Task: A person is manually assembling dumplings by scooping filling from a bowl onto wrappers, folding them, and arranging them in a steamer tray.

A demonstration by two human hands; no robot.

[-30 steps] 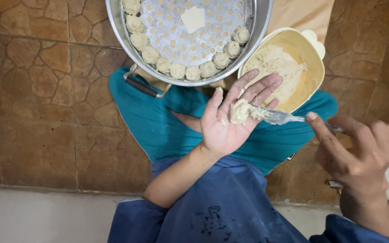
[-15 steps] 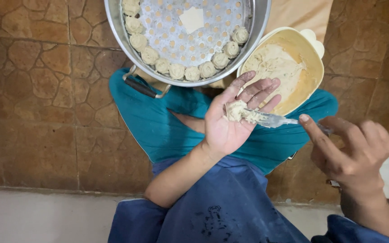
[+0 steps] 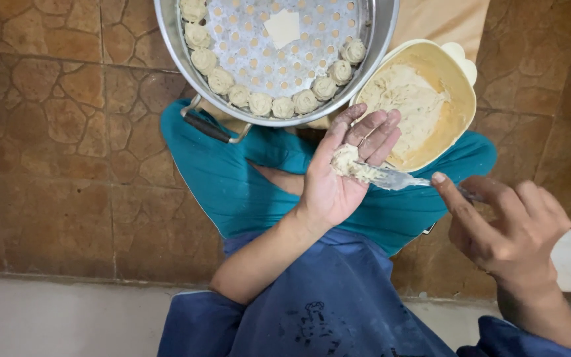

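Left hand (image 3: 345,178): open palm cupping filled dumpling wrapper (image 3: 346,160) | Right hand (image 3: 503,231): pinching fork (image 3: 398,178) handle | Fork axis: horizontal, tines resting on the wrapper, leftward of the grip

Brown stone-patterned floor tiles (image 3: 54,132)

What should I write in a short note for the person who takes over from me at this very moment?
Left hand: open, palm up, a dough wrapper with filling lying at the base of the fingers.
Right hand: holds a fork, its tines touching the filling on the wrapper.
Yellow bowl of filling: just beyond the left hand, partly used.
Metal steamer tray: beside the bowl, at the knees.
Done: shaped dumplings lined along the near rim of the tray.
Left: this wrapper is not yet closed; the tray's middle is bare except one flat dough square.
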